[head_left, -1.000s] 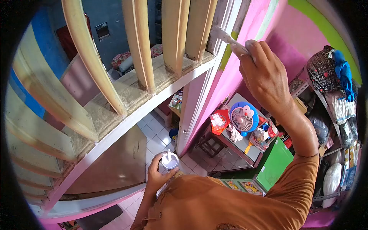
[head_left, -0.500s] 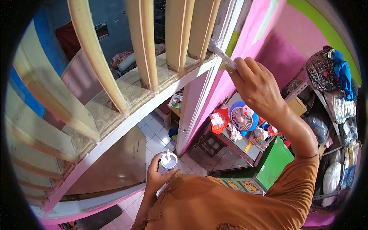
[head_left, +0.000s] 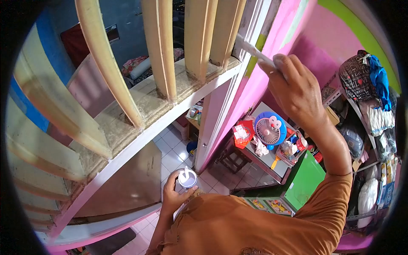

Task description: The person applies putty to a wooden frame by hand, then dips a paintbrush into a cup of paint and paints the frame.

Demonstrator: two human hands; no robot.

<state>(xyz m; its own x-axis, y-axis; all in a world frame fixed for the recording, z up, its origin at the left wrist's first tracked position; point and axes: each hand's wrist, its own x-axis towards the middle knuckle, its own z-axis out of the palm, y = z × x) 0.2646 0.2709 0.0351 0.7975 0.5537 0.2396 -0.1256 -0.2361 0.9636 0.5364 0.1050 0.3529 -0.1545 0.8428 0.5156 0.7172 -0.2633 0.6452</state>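
My right hand (head_left: 294,87) is raised and closed around the handle of a paintbrush (head_left: 260,54). The bristle end, partly blurred, lies against the white door frame (head_left: 253,26) beside the last wooden slat. Low down, in front of my body, my left hand (head_left: 175,197) wraps around a small cup of white paint (head_left: 187,178). A white stick-like piece stands in the cup. Slanting away to the left of the brush is a white-edged beam (head_left: 170,111) whose dusty top carries cream wooden slats (head_left: 158,51).
Below on the right, a table holds a blue fan (head_left: 270,128), a red container (head_left: 243,135) and a basket of small items (head_left: 293,146). A green cabinet (head_left: 304,180) stands near my right elbow. A metal shelf (head_left: 361,112) with bags lines the right wall.
My right hand and the paintbrush have moved up along the door frame and a little to the right. My left hand with the cup has stayed in place.
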